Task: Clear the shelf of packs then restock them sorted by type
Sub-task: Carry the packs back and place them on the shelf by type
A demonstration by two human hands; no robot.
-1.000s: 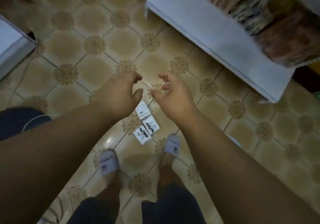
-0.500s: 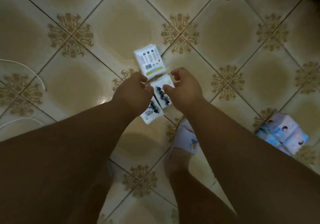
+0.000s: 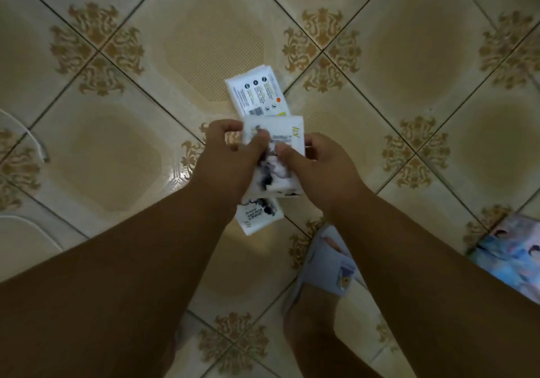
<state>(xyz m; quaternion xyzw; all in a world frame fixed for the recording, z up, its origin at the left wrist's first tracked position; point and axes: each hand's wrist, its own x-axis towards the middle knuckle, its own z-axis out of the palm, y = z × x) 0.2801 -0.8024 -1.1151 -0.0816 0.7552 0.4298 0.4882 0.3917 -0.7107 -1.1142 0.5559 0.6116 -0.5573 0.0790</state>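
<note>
A white pack (image 3: 277, 155) was held between both hands just above the tiled floor (image 3: 117, 158), near the middle of the scene. The left hand (image 3: 230, 155) was closed on the pack's left edge, with its thumb pressed on the top face. The right hand (image 3: 318, 167) was closed on the right side, with its thumb on top too. The pack looked blurred, so its print could not be read well. A second white pack (image 3: 258, 214) was seen lying on the floor just below the held one, partly hidden by the left arm. A third white pack (image 3: 257, 94) was lying a little farther away, with its back label turned up. Over on the right, close to the edge, a pile of blue packs (image 3: 514, 255) was seen on the floor, well apart from the white ones. A slipper (image 3: 330, 263) was worn on a foot near the right arm, and a white cord (image 3: 38, 144) lay at the far left. The step looked like gathering the white packs into one stack. To do it well, the held pack should be set flat on another pack of the same kind, with the edges lined up. The white packs should be kept apart from the blue ones, so the kinds are not mixed. A soft grip should be used, so the packs are not squashed.
</note>
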